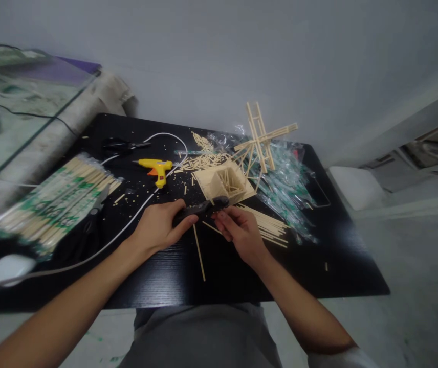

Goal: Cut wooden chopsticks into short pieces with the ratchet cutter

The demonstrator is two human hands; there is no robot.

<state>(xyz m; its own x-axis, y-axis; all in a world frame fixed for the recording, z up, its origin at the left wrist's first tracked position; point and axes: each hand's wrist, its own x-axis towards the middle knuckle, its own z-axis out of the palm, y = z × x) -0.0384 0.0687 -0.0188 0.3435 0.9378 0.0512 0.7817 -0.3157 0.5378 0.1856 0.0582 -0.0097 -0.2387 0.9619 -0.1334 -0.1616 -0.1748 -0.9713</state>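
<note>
My left hand is closed round the handle of a dark cutting tool that points right over the black table. My right hand is curled beside the tool's tip, fingers pinched on something I cannot make out. A long wooden stick lies on the table between my hands. Just behind the tool sits a small square structure of wooden sticks.
A yellow glue gun with a white cable lies at centre left. Packs of wrapped chopsticks and black scissors are at left. A stick frame, clear wrappers and loose sticks lie right.
</note>
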